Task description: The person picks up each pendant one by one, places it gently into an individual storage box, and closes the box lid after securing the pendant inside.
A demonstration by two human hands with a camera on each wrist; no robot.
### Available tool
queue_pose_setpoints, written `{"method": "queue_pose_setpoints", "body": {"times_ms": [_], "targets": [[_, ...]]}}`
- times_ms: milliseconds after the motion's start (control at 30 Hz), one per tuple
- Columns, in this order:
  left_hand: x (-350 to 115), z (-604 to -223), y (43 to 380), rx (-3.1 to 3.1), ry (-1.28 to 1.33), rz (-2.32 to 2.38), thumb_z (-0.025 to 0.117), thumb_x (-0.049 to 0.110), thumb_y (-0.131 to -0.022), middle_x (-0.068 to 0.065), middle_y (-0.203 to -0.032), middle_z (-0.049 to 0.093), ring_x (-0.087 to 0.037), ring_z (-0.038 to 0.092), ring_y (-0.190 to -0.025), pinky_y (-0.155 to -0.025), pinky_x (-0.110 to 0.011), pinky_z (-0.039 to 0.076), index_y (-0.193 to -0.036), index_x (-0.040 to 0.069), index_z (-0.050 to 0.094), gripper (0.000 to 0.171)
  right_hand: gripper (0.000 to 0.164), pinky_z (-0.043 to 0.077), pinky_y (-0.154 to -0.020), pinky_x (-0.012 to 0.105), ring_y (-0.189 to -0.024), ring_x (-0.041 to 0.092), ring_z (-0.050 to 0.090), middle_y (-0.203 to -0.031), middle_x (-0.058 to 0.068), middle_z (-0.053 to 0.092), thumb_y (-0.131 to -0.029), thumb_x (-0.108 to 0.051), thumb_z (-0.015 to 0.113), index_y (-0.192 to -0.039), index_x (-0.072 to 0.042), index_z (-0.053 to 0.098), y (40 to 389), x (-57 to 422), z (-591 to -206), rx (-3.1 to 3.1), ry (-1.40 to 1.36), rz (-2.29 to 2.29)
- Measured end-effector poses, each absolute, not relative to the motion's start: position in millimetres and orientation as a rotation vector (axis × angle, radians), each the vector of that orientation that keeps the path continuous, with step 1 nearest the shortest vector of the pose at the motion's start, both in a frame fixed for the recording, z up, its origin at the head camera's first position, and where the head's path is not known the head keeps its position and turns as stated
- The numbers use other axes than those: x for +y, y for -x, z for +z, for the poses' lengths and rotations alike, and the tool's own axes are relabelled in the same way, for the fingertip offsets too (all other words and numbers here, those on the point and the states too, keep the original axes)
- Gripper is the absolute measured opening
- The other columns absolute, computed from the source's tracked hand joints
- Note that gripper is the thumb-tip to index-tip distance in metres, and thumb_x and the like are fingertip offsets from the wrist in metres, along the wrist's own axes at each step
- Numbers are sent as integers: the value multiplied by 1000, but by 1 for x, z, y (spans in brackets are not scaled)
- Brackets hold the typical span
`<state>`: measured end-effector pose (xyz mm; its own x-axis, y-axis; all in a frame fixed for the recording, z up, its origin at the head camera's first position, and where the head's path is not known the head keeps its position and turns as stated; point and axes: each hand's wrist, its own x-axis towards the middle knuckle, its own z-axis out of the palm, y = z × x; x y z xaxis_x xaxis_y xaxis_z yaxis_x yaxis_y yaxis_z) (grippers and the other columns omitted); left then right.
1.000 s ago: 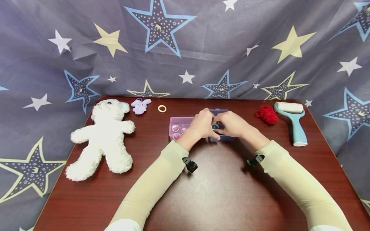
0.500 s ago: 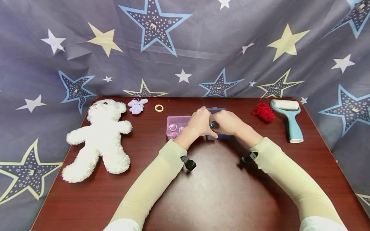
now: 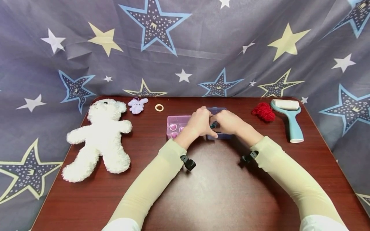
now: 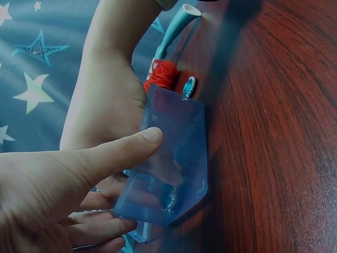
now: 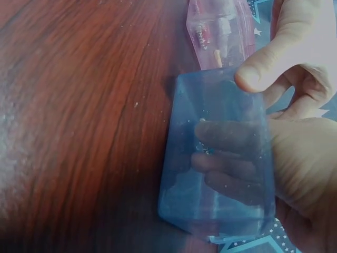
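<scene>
A clear blue plastic box (image 3: 219, 136) stands between both hands, its lid raised behind. My left hand (image 3: 199, 122) grips the box's left end, thumb laid over the front wall. My right hand (image 3: 228, 122) reaches inside from behind, and its fingers show through the wall in the right wrist view. Between those fingers is a small silver-beaded, blue-stone jewelry piece (image 3: 214, 125). Another blue-stone jewelry piece (image 4: 190, 87) shows past the box's far end in the left wrist view. Left of the box, a pink box (image 3: 178, 119) holds several pink heart pieces.
A white plush bear (image 3: 101, 138) lies on the left, with a small lilac plush (image 3: 137, 106) and a wooden ring (image 3: 159, 107) behind. Red yarn (image 3: 263, 112) and a lint roller (image 3: 293, 123) lie at right. A starry curtain (image 3: 185, 48) backs the table.
The head view has shifted slightly. My right fingers have dipped lower into the blue box and closed in, so less of the blue-stone piece shows. My left hand stays on the box.
</scene>
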<state>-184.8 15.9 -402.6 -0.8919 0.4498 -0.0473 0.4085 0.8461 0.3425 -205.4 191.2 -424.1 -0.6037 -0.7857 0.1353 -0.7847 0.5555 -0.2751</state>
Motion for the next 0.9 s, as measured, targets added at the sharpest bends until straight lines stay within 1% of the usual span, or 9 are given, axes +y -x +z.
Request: {"method": "queue_pose_setpoints", "body": {"times_ms": [133,333,500,700,900], "targets": [[15,-402,184,2899,-674,496,102,55,-62,-9,-111,64,-29,70,-102,-97,-41,60,-107,12,80,66,16,62,-80,46,-85,27,75,-89,3,80,-79,-5,91,-91,-12,84,206,191,-425,2758,1365,-481],[15,-403,184,2896,-670,516,102,54,-63,-10,-116,65,-30,71,-106,-99,-42,59,-118,10,79,74,14,62,-75,45,-78,27,73,-84,4,79,-78,-7,93,-88,-12,83,206,192,-426,2765,1337,-474],[15,-402,184,2895,-658,510,102,54,-63,-11,-122,65,-31,71,-110,-101,-41,59,-126,9,76,82,13,62,-74,44,-75,24,72,-83,2,80,-79,-8,92,-88,-11,83,207,194,-426,2758,1331,-482],[16,-401,183,2884,-636,483,101,55,-63,-12,-129,64,-33,72,-116,-104,-40,59,-134,6,72,91,15,63,-71,39,-71,17,74,-90,6,82,-81,-7,90,-94,-5,83,206,207,-413,2750,1322,-518],[17,-401,183,2877,-606,515,103,52,-61,-11,-130,65,-34,73,-114,-105,-40,58,-135,7,72,92,14,65,-72,39,-78,18,79,-96,7,83,-87,-10,87,-100,-7,83,203,233,-392,2831,1256,-607]]}}
